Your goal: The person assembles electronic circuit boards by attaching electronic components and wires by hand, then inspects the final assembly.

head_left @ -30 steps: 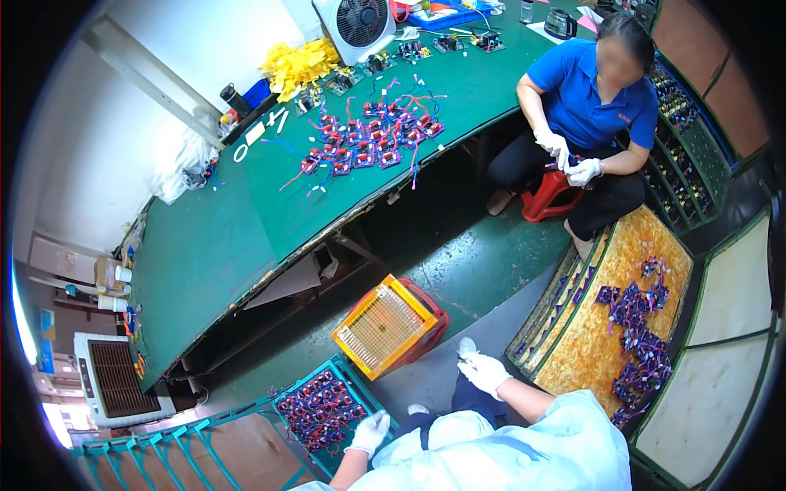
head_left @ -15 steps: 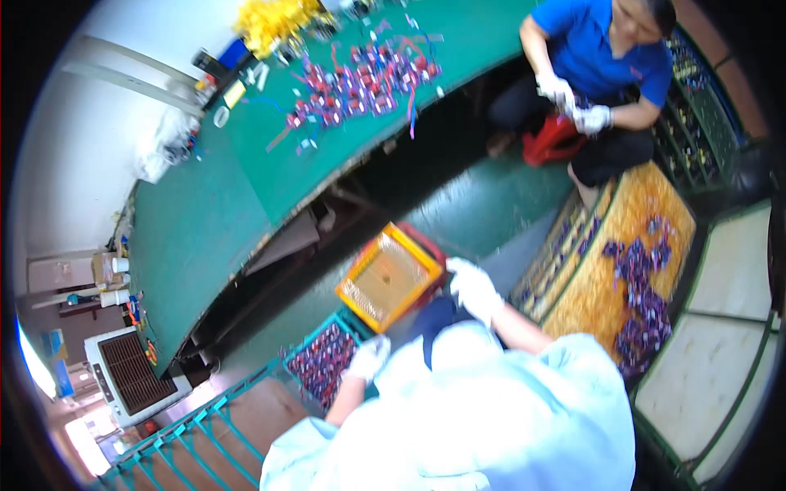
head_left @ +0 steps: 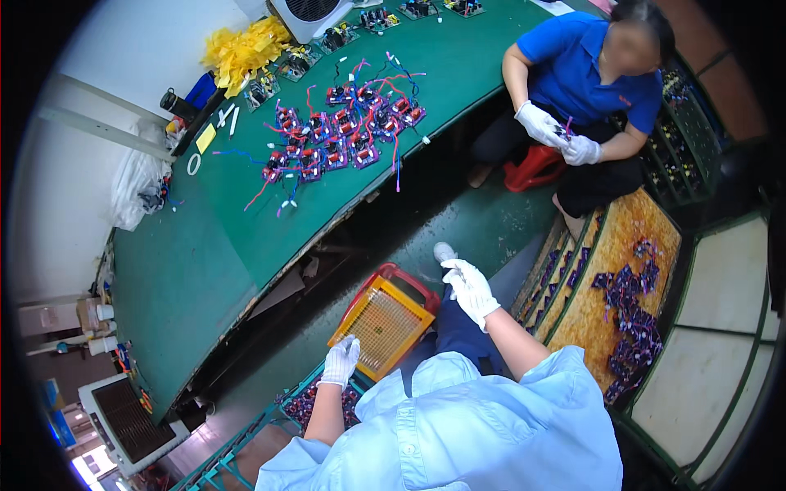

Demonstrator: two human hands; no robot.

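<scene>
Below the person's chest, on the dark green floor beside the workbench (head_left: 205,270), lay the orange mesh basket with its red rim (head_left: 385,321). Its long axis ran from lower left to upper right, roughly along the bench edge. The left hand (head_left: 341,360), in a white glove, rested at the basket's near lower-left edge with fingers curled downward; whether it actually gripped the rim could not be told. The right hand (head_left: 471,288), also gloved, hovered just right of the basket's far corner, fingers loosely spread and holding nothing that could be seen. So the left hand was the one in contact or nearly so, with the basket lying forward and to the right of it, while the right hand stood just apart from the opposite end. A green crate of small purple and red parts (head_left: 307,403) sat just behind the left wrist.

Compared with half a second earlier, the view had tilted back up, so more of the bench and the seated co-worker in blue (head_left: 589,90) showed. The left hand had moved from the crate up to the basket's edge, and the right hand had drifted away from the basket's top.
</scene>
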